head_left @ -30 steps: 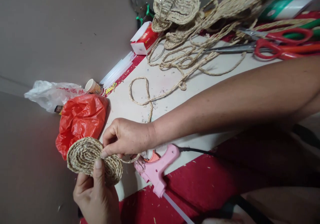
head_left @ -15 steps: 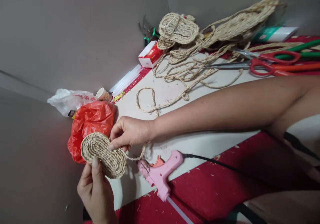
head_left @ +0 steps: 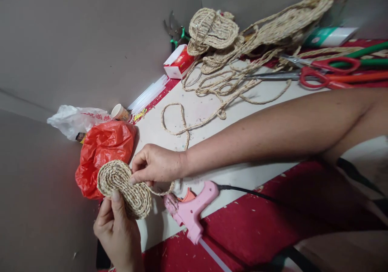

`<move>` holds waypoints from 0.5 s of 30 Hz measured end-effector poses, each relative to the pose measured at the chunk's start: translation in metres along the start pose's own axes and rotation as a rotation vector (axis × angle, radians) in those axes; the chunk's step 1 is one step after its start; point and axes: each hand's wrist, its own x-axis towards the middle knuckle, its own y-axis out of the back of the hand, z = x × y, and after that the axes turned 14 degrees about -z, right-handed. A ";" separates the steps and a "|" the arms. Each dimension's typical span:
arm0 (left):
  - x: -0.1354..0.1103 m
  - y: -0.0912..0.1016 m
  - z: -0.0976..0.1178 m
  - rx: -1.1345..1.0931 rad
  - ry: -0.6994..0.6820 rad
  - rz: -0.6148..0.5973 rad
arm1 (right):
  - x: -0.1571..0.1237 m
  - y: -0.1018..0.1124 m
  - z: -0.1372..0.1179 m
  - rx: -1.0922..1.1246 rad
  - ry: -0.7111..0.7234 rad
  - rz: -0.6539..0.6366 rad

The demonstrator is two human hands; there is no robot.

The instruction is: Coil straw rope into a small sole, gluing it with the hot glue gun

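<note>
My left hand (head_left: 117,233) rises from the bottom edge and grips a flat coiled straw-braid piece (head_left: 124,187), thumb pressed on its face. Reaching in from the right, my right hand (head_left: 154,165) pinches the rim of that piece with thumb and forefinger. A loose tail of the braid (head_left: 160,191) curls from the piece under my right hand. A pink glue gun (head_left: 190,209) lies on the table just right of the piece, with its black cord running right.
A red plastic bag (head_left: 103,154) and a white bag (head_left: 72,120) lie at the left by a small cup (head_left: 119,112). Clear glue sticks (head_left: 147,96), a red-white box (head_left: 178,62), heaped straw braid (head_left: 230,49) and red-handled scissors (head_left: 327,72) lie further back.
The view shifted a little. The coiled piece has turned slightly in my hands, and my right fingers have slid along its rim. Both hands keep their hold.
</note>
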 end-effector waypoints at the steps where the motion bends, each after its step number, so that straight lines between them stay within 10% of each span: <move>1: 0.000 0.000 0.000 0.015 -0.003 0.009 | 0.000 0.000 -0.001 0.003 -0.006 -0.001; 15: 0.005 -0.001 0.007 -0.034 0.013 0.044 | 0.003 0.002 -0.003 -0.008 0.020 -0.023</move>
